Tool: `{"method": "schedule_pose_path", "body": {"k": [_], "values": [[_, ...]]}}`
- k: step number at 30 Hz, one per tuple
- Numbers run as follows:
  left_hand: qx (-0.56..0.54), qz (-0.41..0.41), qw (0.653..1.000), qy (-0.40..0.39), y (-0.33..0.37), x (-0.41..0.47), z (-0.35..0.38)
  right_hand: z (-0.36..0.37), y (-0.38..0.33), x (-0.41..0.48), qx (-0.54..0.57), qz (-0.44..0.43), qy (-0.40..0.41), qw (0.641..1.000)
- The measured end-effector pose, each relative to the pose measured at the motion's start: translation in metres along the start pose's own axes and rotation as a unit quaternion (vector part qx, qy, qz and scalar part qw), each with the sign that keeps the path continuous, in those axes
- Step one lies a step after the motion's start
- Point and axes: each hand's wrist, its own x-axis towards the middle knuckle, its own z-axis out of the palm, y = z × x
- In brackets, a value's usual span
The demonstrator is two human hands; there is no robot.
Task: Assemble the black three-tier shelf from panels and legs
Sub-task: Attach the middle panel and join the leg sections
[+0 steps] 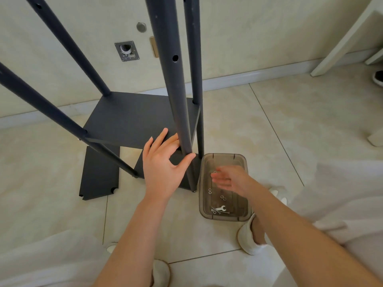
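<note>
The left hand lies just left of the smoky plastic tray, its fingers straight and spread wide. The nearest black leg stands in the fork between thumb and forefinger. The thumb tip touches the front of the leg low down, the fingertips reach onto the edge of the fitted black panel, and the forefinger's tip goes out of sight behind the leg.

The right hand hangs over the far half of the tray and is blurred. Its fingers look straight and close together, pointing towards the leg, and nothing shows in them. Whether it touches the tray cannot be told.

The part-built shelf stands on the tiled floor just left of and beyond the tray, with four legs rising past the top of the view. The nearest leg has a round hole in its side. A loose black panel with notched corners lies flat on the floor well to the tray's left, running under the shelf.

In the near end of the tray lie a small silver wrench and bolts, with a few washers or nuts further up. A white slipper rests just on the near side of the tray.
</note>
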Motion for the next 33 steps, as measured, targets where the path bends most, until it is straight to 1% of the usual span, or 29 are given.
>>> {"method": "schedule_pose_path", "body": {"k": [3, 5, 8, 12, 14, 16, 20, 23, 26, 29, 33], "values": [[0.001, -0.002, 1.0, -0.01, 0.002, 0.001, 0.0, -0.007, 0.03, 0.015, -0.102, 0.049, 0.034, 0.993], [-0.003, -0.008, 1.0, -0.01, 0.004, 0.001, -0.002, -0.01, 0.047, 0.026, -0.197, 0.061, 0.055, 0.977], [-0.012, -0.019, 1.0, -0.003, 0.008, -0.001, -0.001, -0.011, 0.065, 0.038, -0.364, 0.049, 0.061, 0.928], [-0.016, -0.03, 0.999, -0.012, 0.007, -0.001, 0.001, -0.005, 0.079, 0.053, -0.505, 0.024, 0.048, 0.862], [-0.01, -0.027, 1.0, -0.011, 0.005, -0.001, 0.003, -0.003, 0.084, 0.059, -0.535, 0.014, 0.06, 0.843], [-0.005, -0.018, 1.0, -0.006, 0.004, -0.001, 0.004, -0.001, 0.088, 0.064, -0.546, 0.007, 0.074, 0.834], [0.002, -0.009, 1.0, 0.003, 0.006, -0.001, 0.005, 0.001, 0.09, 0.069, -0.585, -0.008, 0.088, 0.806], [-0.006, -0.013, 1.0, -0.001, 0.006, -0.002, 0.004, 0.002, 0.09, 0.072, -0.629, -0.017, 0.082, 0.773], [-0.009, -0.014, 1.0, -0.004, 0.008, -0.001, 0.003, 0.004, 0.09, 0.071, -0.652, -0.02, 0.079, 0.754], [-0.006, -0.018, 1.0, -0.005, 0.009, 0.0, 0.002, 0.005, 0.09, 0.069, -0.647, -0.023, 0.083, 0.758], [-0.007, -0.026, 1.0, -0.01, 0.011, 0.0, 0.002, 0.004, 0.087, 0.067, -0.609, -0.026, 0.095, 0.787]]}}
